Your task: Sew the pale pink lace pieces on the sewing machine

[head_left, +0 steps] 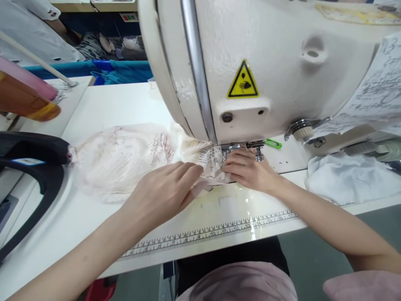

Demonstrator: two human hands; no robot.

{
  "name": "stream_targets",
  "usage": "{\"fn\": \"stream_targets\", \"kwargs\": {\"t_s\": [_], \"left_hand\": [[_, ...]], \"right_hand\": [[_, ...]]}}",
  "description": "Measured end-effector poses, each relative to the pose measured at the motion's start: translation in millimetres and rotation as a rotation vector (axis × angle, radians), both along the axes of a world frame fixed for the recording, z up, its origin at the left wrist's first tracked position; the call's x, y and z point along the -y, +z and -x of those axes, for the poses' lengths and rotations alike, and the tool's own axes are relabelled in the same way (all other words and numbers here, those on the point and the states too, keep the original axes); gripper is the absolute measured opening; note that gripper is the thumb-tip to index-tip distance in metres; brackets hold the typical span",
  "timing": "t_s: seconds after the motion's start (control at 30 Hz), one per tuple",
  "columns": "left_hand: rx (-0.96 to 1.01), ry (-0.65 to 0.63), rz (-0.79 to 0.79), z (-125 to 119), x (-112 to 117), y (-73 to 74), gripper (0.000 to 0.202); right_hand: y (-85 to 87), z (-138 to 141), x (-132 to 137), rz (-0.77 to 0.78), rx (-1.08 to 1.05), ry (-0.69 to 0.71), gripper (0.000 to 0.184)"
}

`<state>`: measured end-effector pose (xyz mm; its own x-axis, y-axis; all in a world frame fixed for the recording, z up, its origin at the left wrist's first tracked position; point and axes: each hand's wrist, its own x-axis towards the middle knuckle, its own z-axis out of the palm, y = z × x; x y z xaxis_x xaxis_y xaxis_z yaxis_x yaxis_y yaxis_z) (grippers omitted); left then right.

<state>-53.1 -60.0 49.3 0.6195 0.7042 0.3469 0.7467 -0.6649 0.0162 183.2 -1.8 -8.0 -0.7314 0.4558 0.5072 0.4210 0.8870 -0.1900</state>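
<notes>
A pale pink lace garment (125, 159) lies on the white sewing table (103, 104), its right end under the presser foot (233, 147) of a large white sewing machine (266, 62). My left hand (166, 190) lies on the lace with fingers stretched together, pressing it flat just left of the foot. My right hand (250, 169) has curled fingers pinching the lace edge right beside the presser foot. The needle itself is hidden behind the machine head.
A ruler strip (219, 230) runs along the table's front edge. White cloth (344, 177) is piled at the right, green snips (273, 144) lie behind the foot, a black curved stand (34, 159) sits at left, and paper sheets (376, 92) hang on the machine.
</notes>
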Motion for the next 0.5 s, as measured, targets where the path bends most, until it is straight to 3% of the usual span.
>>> {"fn": "stream_targets", "kwargs": {"t_s": [0.1,0.2,0.37,0.5], "left_hand": [[-0.127,-0.064,0.049,-10.7,-23.4,-7.2,0.024],[-0.206,-0.042,0.024,-16.2,-33.6,-18.7,0.035],[-0.221,-0.054,-0.182,-15.3,-31.5,-25.5,0.032],[-0.133,-0.101,-0.329,-16.7,-30.1,-28.0,0.023]], "right_hand": [[0.5,-0.9,-0.3,-0.017,-0.002,-0.011,0.02],[-0.8,-1.8,0.2,-0.003,0.015,-0.02,0.021],[-0.6,1.1,3.2,0.023,0.028,-0.076,0.026],[-0.6,3.8,3.6,0.011,0.046,-0.038,0.028]]}}
